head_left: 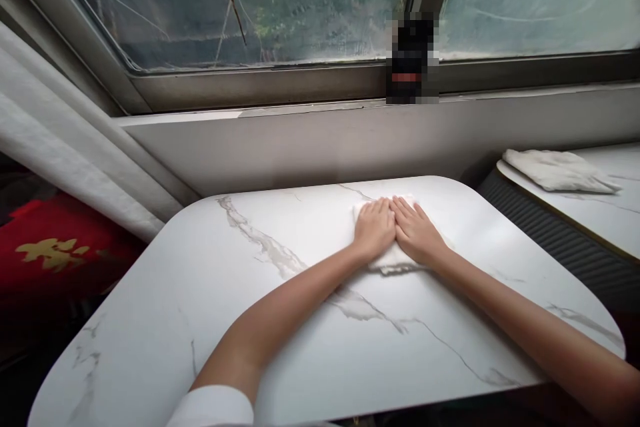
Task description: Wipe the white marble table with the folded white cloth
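A folded white cloth (397,263) lies on the white, grey-veined marble-look table (165,293), toward its far side and right of the middle. My left hand (375,229) rests flat on the cloth, fingers stretched out and pointing toward the window. Beside it, touching at the fingertips, my right hand (416,231) also presses flat on the cloth with its fingers extended. Both hands cover much of the cloth's middle, while its near edge and corners show around them.
Another white cloth (560,171) lies on a second marble-look surface at the right, above a dark ribbed side (545,233). A pale curtain (75,127) and red fabric (60,247) are at the left. Behind the table runs a window sill (300,140).
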Demonstrator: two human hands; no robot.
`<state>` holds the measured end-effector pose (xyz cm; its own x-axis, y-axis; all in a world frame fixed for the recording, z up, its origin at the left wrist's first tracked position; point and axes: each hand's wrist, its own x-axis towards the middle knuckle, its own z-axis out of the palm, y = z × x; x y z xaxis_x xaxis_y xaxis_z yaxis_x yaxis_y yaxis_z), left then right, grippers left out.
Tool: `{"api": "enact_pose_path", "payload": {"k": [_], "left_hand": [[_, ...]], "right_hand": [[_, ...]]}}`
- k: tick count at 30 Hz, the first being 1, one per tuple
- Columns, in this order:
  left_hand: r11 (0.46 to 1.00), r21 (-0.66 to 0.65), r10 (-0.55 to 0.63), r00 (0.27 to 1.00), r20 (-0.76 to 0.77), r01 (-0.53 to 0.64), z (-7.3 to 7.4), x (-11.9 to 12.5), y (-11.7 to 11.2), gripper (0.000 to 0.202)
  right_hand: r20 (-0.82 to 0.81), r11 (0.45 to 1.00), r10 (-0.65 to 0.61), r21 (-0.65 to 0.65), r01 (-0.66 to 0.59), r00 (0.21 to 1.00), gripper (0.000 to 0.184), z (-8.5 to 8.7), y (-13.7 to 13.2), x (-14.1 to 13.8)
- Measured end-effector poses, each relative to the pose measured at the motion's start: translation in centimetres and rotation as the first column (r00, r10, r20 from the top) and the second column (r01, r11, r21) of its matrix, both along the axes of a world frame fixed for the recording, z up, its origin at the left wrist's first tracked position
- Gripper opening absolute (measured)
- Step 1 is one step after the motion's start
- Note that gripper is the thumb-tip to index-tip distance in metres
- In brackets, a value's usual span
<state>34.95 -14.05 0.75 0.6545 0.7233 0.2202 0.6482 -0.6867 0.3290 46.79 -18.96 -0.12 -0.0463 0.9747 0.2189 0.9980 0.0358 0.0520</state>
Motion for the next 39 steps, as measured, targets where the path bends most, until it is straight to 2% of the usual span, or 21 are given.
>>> {"api": "enact_pose_path", "payload": {"k": [3, 6, 8, 11, 16, 18, 21, 25, 28, 30, 32, 36, 39], "left_hand": [[0.997, 0.067, 0.035, 0.999, 0.015, -0.036, -0.2, -0.2, 4.8, 0.045], [0.995, 0.081, 0.052, 0.999, -0.006, -0.051, -0.2, -0.7, 7.8, 0.045], [0.994, 0.089, 0.062, 0.998, -0.028, -0.059, -0.3, -1.0, 8.5, 0.045], [0.992, 0.109, 0.069, 0.996, -0.059, -0.062, -0.4, -1.2, 8.1, 0.046], [0.989, 0.146, 0.036, 0.998, -0.058, -0.027, -0.8, -2.9, 4.4, 0.046], [0.989, 0.145, 0.0, 0.999, -0.055, 0.008, -0.8, -4.5, 2.0, 0.047], [0.99, 0.108, -0.086, 0.995, -0.058, 0.092, -0.4, -8.0, -2.4, 0.048], [0.985, 0.073, -0.15, 0.985, -0.081, 0.156, 0.6, -12.9, -7.9, 0.047], [0.987, 0.065, -0.14, 0.982, -0.125, 0.149, 0.9, -15.4, -10.0, 0.048], [0.993, 0.047, -0.101, 0.984, -0.149, 0.109, 0.9, -16.3, -9.7, 0.048], [0.999, 0.023, -0.029, 0.985, -0.167, 0.033, 0.6, -16.8, -8.2, 0.049], [0.99, 0.059, 0.138, 0.977, -0.163, -0.13, -0.1, -17.1, -2.4, 0.049], [0.975, 0.109, 0.207, 0.971, -0.119, -0.195, -0.5, -17.4, 2.9, 0.047]], "right_hand": [[-0.047, 0.999, -0.034, -0.038, 0.032, 0.998, 0.055, 0.4, 5.1, -0.9], [-0.086, 0.997, -0.061, -0.054, 0.056, 0.994, 0.056, 0.7, 8.0, -1.7], [-0.104, 0.997, -0.064, -0.045, 0.06, 0.992, 0.056, 0.7, 8.8, -2.0], [-0.14, 0.999, -0.042, -0.021, 0.04, 0.989, 0.055, 0.6, 8.4, -2.1], [-0.334, 0.999, 0.036, 0.001, -0.038, 0.942, 0.054, 0.0, 4.4, -2.6], [-0.446, 0.997, 0.073, -0.001, -0.081, 0.892, 0.056, -0.2, 1.6, -3.5], [-0.562, 0.981, 0.107, -0.074, -0.178, 0.82, 0.06, -0.1, -3.9, -5.3], [-0.572, 0.928, 0.154, -0.196, -0.316, 0.806, 0.065, 1.1, -10.3, -8.0], [-0.475, 0.902, 0.218, -0.236, -0.363, 0.853, 0.065, 2.2, -11.8, -9.9], [-0.396, 0.915, 0.246, -0.207, -0.347, 0.885, 0.064, 2.4, -10.8, -11.3], [-0.337, 0.932, 0.261, -0.157, -0.327, 0.905, 0.062, 2.2, -8.5, -12.7], [-0.285, 0.951, 0.282, -0.047, -0.307, 0.916, 0.059, 1.4, -1.6, -14.9], [-0.257, 0.958, 0.271, -0.022, -0.286, 0.928, 0.059, 1.0, 3.8, -15.8]]}}
